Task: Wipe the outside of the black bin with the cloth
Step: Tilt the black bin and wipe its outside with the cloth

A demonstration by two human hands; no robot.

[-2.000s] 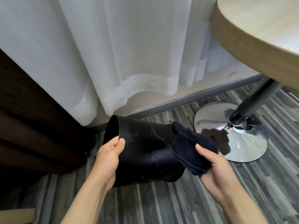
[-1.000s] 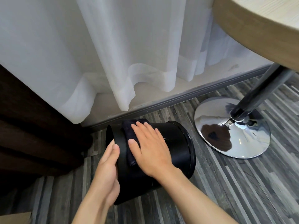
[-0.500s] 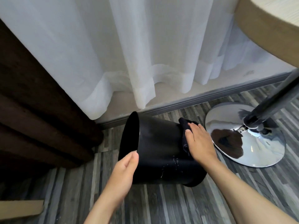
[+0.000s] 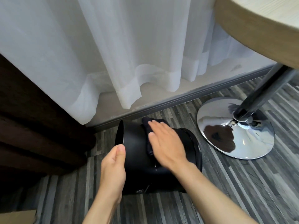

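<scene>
The black bin [image 4: 137,172] lies on its side on the striped floor, its open mouth facing left. My left hand [image 4: 113,168] grips the rim at the mouth, thumb on the outside wall. A dark cloth [image 4: 148,126] is spread over the top of the bin's wall. My right hand [image 4: 165,144] lies flat on the cloth with fingers stretched out, pressing it against the bin. Most of the cloth is hidden under that hand.
A chrome round table base [image 4: 234,128] with a dark pole [image 4: 267,88] stands right of the bin, under a wooden tabletop [image 4: 262,29]. White curtains [image 4: 113,54] hang behind, above a grey skirting board. Dark brown drapery [image 4: 32,126] fills the left.
My right hand slid the cloth from the bin's base end back toward the mouth, along the top of the wall. My left hand stayed on the rim.
</scene>
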